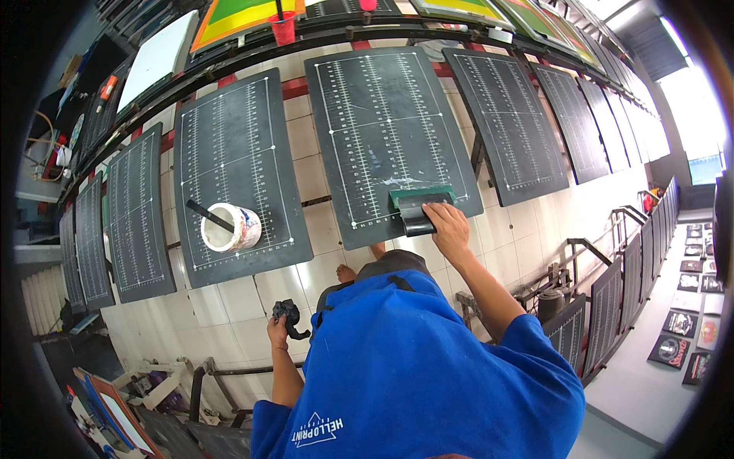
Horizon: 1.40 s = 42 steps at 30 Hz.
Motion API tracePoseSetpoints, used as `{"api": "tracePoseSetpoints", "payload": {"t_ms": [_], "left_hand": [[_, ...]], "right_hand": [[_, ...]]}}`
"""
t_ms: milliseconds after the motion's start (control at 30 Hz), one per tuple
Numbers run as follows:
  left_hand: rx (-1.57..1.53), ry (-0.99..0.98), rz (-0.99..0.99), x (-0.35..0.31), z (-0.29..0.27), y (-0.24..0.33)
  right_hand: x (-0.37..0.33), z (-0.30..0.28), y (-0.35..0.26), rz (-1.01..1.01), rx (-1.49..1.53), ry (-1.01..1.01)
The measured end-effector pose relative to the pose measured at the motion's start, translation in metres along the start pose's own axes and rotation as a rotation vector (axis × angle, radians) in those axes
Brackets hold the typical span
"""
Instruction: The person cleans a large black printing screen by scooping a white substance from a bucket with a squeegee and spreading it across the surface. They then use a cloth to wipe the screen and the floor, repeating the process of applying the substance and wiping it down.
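Observation:
My right hand point(449, 228) grips a squeegee point(415, 219) with a dark handle and a green blade. The blade rests on the near end of a dark printing board point(344, 180) marked with white rulers and lines. Pale smears and scuffs show on the board just beyond the blade. Down at my left side, my left hand point(278, 332) is closed around a crumpled black cloth point(286, 310), away from the boards. On the neighbouring board point(237, 138) to the left stands a white tub point(232, 228), stained on the outside, with a dark stick point(208, 215) leaning out of it.
More ruled boards point(505, 122) run in a row to both sides, on a dark metal frame. A red cup point(282, 29) and colourful screens point(237, 19) sit along the far side. Behind me at right is another row of boards point(604, 310). The floor point(229, 306) is tiled.

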<state>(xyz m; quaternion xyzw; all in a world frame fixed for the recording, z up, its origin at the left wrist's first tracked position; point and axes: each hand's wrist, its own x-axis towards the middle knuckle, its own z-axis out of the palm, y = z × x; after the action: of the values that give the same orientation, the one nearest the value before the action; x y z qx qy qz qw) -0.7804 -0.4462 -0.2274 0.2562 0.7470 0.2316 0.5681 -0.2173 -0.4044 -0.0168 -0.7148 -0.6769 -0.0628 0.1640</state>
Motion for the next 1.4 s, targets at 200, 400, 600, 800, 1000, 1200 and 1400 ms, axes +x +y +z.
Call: {"api": "tracePoseSetpoints", "payload": {"t_ms": [200,400,600,800,1000,1200,1400], "left_hand": [[0.227,-0.077,0.03,0.028,0.027,0.038],[0.107,-0.04,0.158,0.023,0.024,0.068],[-0.124,0.05,0.1,-0.036,-0.002,0.051],[-0.171,0.22,-0.074,-0.072,-0.026,-0.028],[-0.07,0.079,-0.037,-0.043,-0.005,-0.015],[0.001,-0.015,0.018,-0.013,0.026,0.062],[-0.123,0.055,0.046,-0.027,0.03,0.069]], "right_hand": [[0.063,0.003,0.011,0.024,0.019,-0.058],[0.092,-0.008,0.025,0.051,0.091,-0.098],[-0.015,-0.03,0.018,0.077,0.009,-0.02],[-0.044,-0.023,-0.001,0.017,-0.006,-0.055],[0.022,0.004,0.018,0.049,-0.028,-0.011],[0.14,0.002,0.068,0.06,0.055,-0.13],[0.089,-0.023,0.056,0.133,0.097,-0.039]]}}
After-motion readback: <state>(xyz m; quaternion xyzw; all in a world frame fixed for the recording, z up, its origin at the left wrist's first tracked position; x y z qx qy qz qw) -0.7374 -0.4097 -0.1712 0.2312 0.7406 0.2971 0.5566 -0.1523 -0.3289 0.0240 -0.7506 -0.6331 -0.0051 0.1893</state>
